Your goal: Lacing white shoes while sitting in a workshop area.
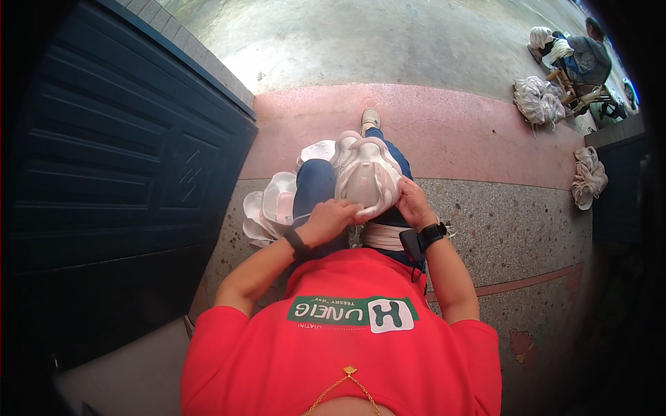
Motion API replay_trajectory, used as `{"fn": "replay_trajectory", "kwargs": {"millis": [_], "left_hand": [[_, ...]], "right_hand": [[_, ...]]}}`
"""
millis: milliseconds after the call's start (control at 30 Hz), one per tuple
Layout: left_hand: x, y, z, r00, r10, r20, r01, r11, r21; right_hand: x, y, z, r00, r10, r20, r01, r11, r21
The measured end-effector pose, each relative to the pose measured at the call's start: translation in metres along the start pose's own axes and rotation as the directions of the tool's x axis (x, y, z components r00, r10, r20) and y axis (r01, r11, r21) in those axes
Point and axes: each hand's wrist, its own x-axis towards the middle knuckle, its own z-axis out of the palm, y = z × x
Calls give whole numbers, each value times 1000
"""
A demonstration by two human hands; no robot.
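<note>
A pale beige and pink shoe upper (365, 182) rests across my lap, its rounded opening facing up. My left hand (334, 220) pinches its near left edge with the fingertips. On the opposite side my right hand (414, 202) grips the near right edge, the thumb along the rim. Another pale piece sits just beyond it, partly hidden by the one I hold. Below it, a bundle of cream strips or cords (383, 238) lies across my thigh. Whether a small tool or thread is between my fingers is too small to tell.
Several white and pink shoe uppers (279, 199) lie by my left leg. A dark panelled door (118, 159) stands close on the left. More bundled pieces (539, 101) lie at the far right near a seated person (586, 59); another bundle (589, 178) is by the right wall.
</note>
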Motion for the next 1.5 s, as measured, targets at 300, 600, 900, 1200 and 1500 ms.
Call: {"fn": "replay_trajectory", "kwargs": {"millis": [300,600,900,1200,1500], "left_hand": [[-1,-12,-49,979,-198,47,182,749,-638],[5,-18,32,992,-33,119,4,973,231],[19,-45,44,999,23,46,-32,975,222],[42,-76,47,909,-383,-162,379,924,-57],[42,-74,54,960,-264,-88,261,964,-50]], "right_hand": [[-4,91,25,885,446,-132,-433,894,118],[-18,76,13,923,326,-206,-352,931,-101],[-6,5,82,952,-280,120,71,-179,-981],[16,39,45,961,-260,92,54,-151,-987],[4,63,35,906,-396,148,131,-70,-989]]}}
